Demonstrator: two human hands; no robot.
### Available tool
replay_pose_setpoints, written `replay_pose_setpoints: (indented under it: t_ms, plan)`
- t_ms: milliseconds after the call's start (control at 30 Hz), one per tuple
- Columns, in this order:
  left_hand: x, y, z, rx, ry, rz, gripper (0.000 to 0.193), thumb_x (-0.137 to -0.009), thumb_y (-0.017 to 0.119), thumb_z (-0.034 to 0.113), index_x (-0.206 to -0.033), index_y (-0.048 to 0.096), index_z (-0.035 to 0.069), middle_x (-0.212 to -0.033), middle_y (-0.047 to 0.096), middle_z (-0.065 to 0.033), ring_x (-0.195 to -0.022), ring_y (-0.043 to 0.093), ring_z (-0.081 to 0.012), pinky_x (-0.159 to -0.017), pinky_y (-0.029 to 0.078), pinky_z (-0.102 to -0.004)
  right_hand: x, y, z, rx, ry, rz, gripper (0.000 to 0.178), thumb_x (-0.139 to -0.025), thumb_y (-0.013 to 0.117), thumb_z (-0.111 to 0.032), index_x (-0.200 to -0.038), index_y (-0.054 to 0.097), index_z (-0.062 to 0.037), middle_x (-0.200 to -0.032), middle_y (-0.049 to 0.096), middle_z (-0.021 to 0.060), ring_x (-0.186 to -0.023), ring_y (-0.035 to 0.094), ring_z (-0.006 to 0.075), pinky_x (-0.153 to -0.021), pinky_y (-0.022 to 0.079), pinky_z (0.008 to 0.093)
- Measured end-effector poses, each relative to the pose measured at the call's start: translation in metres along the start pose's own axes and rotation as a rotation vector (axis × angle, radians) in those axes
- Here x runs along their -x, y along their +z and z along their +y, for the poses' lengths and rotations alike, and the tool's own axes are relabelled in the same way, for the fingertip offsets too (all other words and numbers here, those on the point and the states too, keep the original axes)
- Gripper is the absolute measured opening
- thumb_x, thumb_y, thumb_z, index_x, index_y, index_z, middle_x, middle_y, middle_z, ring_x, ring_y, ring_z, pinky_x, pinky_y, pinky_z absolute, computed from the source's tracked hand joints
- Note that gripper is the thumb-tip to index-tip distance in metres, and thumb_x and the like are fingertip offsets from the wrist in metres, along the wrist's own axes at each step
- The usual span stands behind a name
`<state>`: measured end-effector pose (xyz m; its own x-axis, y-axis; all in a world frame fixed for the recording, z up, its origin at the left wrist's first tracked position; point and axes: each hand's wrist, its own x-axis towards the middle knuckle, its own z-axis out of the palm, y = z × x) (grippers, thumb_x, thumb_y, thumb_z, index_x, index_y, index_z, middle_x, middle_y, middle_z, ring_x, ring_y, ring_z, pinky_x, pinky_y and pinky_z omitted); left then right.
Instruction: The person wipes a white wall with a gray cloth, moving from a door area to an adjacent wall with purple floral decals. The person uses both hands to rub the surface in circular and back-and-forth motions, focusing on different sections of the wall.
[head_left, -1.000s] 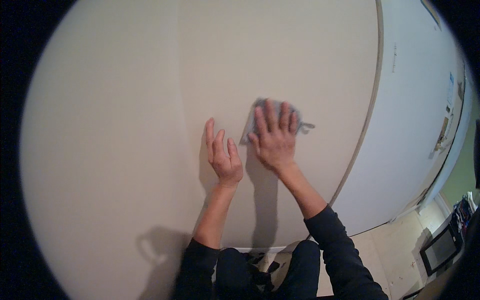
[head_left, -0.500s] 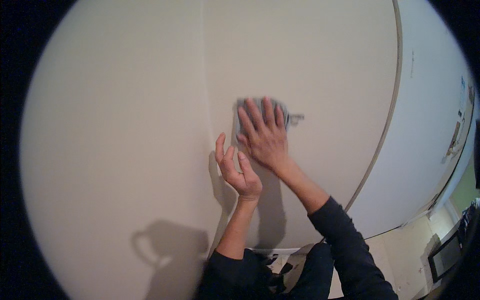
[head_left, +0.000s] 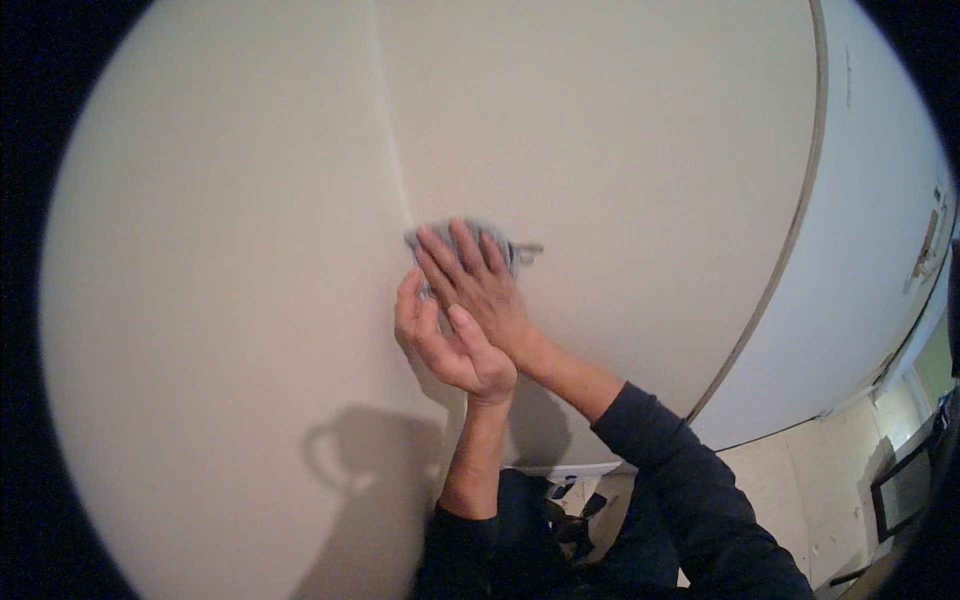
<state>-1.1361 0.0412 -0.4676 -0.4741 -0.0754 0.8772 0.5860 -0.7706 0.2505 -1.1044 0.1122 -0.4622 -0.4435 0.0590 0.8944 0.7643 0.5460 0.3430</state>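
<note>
A grey cloth (head_left: 460,236) with a small dark loop at its right side lies flat against the beige wall, close to the corner. My right hand (head_left: 478,290) presses it there, with the fingers stretched and laid over it. Just below and to the left, my left hand (head_left: 450,345) is held up with its palm turned up. Its fingers are loosely curled and apart, and nothing shows in them. It overlaps my right wrist in the view, and I cannot tell whether the two touch.
Two wall faces meet along a vertical corner line (head_left: 385,110). A dark curved edge (head_left: 800,210) borders a whitish panel (head_left: 850,220) on the right. At the lower right, a dark-framed object (head_left: 905,490) leans above the pale floor (head_left: 800,480). Shadows fall on the left wall.
My right hand has slid the cloth left along the wall, up to the corner. My left hand has shifted slightly left, and the two hands now overlap. The view has turned a little.
</note>
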Motion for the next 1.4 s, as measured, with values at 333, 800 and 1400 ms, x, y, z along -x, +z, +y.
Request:
replay_pose_setpoints:
  t_ms: [333,800,1400]
  plan:
    - [0.033,-0.027,-0.015,-0.042,0.068,-0.005,0.030,-0.102,0.047,0.012,-0.128,0.048,-0.001,-0.140,0.050,-0.0251,-0.129,0.049,-0.0354,-0.111,0.036,-0.0457,0.062,0.014,-0.022,-0.207,0.004,-0.072,0.058,-0.093,0.054,-0.029,-0.148,0.048,-0.0112,-0.163,0.033,0.0041,-0.151,0.027,0.0308,-0.121,0.023,0.0483]
    - [0.042,-0.025,-0.027,-0.043,-0.099,-0.097,0.038,-0.100,0.046,0.006,-0.137,0.049,-0.003,-0.143,0.053,-0.0169,-0.132,0.050,-0.0305,-0.115,0.033,-0.0422,0.079,-0.002,-0.001,-0.152,-0.006,-0.079,0.056,-0.096,0.053,-0.030,-0.150,0.046,-0.0147,-0.164,0.032,0.0019,-0.152,0.026,0.0300,-0.123,0.014,0.0504]
    - [0.067,-0.023,-0.052,-0.239,-0.197,-0.297,0.034,-0.097,0.049,0.004,-0.130,0.046,-0.003,-0.155,0.039,-0.0263,-0.144,0.036,-0.0451,-0.116,0.033,-0.0497,-0.028,-0.046,0.076,-0.011,0.176,0.064,0.068,-0.091,0.062,-0.044,-0.151,0.046,-0.0162,-0.166,0.025,0.0064,-0.154,0.014,0.0397,-0.123,0.007,0.0579]
